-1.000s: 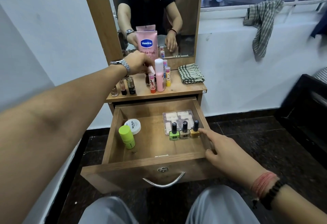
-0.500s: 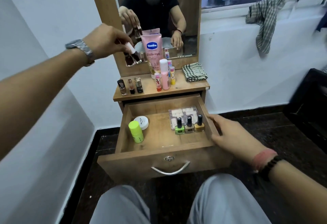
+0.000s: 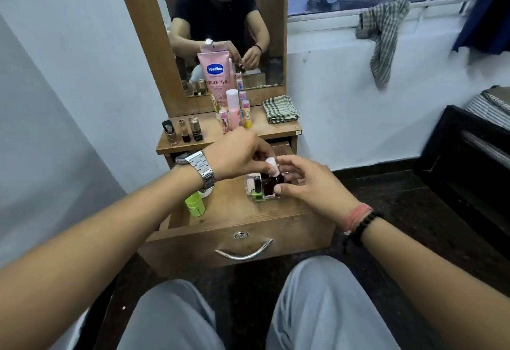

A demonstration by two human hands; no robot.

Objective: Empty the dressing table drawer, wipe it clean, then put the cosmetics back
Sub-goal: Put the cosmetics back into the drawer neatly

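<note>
Dark tiled floor, pale walls, wooden dressing table against the mirror; knees in grey trousers nearest. Drawer (image 3: 248, 224) pulled fully out so both hands reach in from above. Inside: green tube (image 3: 195, 204) lying at left, green nail polish (image 3: 257, 190) upright at right. Both hands meet over the right side: left hand (image 3: 237, 156) pinches the white cap of a dark bottle (image 3: 271, 181), fingers curled tight; right hand (image 3: 309, 184) half-open, thumb and fingertips braced on the bottle's side, likely steadying it for placement. Further back, tabletop (image 3: 281, 130) carries three small bottles (image 3: 183, 133), pink Vaseline tube (image 3: 216, 79), folded check cloth (image 3: 281, 109). Restocking looks midway.
</note>
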